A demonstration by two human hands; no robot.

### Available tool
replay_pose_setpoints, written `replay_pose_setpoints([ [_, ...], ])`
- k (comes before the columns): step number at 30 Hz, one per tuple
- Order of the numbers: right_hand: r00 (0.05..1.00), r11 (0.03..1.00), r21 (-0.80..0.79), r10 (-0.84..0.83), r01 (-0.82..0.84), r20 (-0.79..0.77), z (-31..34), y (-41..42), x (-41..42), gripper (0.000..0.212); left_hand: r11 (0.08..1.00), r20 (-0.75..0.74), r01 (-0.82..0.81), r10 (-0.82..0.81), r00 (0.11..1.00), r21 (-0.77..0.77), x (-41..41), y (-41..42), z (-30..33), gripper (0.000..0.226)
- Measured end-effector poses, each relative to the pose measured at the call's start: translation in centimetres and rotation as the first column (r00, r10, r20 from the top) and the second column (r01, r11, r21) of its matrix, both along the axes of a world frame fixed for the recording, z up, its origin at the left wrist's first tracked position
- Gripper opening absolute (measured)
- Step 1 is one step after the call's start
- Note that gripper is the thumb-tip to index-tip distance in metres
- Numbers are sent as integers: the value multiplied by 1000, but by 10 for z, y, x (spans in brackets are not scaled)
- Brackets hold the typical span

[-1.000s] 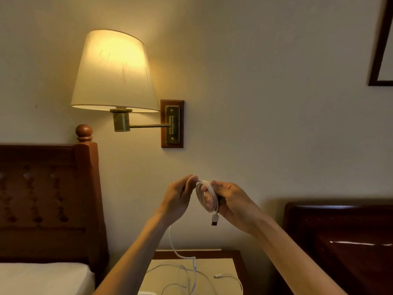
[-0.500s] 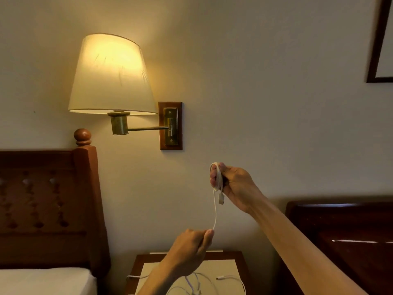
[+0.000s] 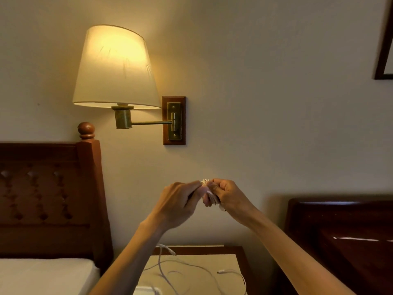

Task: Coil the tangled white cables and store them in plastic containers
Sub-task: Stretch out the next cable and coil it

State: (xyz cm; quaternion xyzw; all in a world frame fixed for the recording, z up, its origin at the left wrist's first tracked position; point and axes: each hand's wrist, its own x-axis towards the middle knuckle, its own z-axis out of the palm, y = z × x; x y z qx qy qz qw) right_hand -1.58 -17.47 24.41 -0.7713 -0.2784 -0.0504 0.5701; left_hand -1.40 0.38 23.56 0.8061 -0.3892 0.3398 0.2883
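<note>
Head view of a cable-coiling task, taken facing a cream wall. Both hands were raised in front of the wall, above the bench (image 3: 238,251), and met at a small coil of white cable (image 3: 209,193). The right hand (image 3: 229,198) was clenched around the coil, its thumb pressed over the top of the loops and its fingers curled behind them; a short piece of white, possibly the plug end, showed just below this hand, though it was too small to identify. The left hand (image 3: 180,204) was closed in a pinch, its fingertips touching the coil at its upper left side, so that the two hands lay knuckle to knuckle with the coil between them. Most of the coil was hidden by the fingers. Below the forearms, loose white cables (image 3: 191,271) lay in open, overlapping loops on the pale top of the bench, with one small plug end (image 3: 221,272) lying free towards the right. A white object (image 3: 146,291) was cut off by the lower edge of the picture; what it was could not be told. A lit wall lamp (image 3: 116,67) on a brass arm hung at upper left, above a dark wooden headboard (image 3: 49,194) and a white mattress (image 3: 42,275). A second dark wooden headboard (image 3: 344,226) stood at right.
</note>
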Motion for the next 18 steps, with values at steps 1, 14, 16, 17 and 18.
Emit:
replay_pose_setpoints([
  [1,1000,1000,-2,12,-12,-4,0,0,-2,38,1000,8,-12,12,1000,-27,4,1,0,31],
  [14,954,987,120,132,-103,-270,6,-14,-7,42,900,-324,-3,-153,934,-435,44,1,-42,52],
  [16,932,971,213,171,-105,-320,7,-19,-3,42,880,-397,-29,-183,899,-474,52,2,-59,54],
  [17,923,964,246,183,-102,-338,8,-20,-1,42,869,-428,-33,-209,880,-493,55,2,-69,56],
  [18,914,955,279,197,-98,-354,8,-22,0,41,856,-454,-42,-231,861,-515,57,2,-78,59],
])
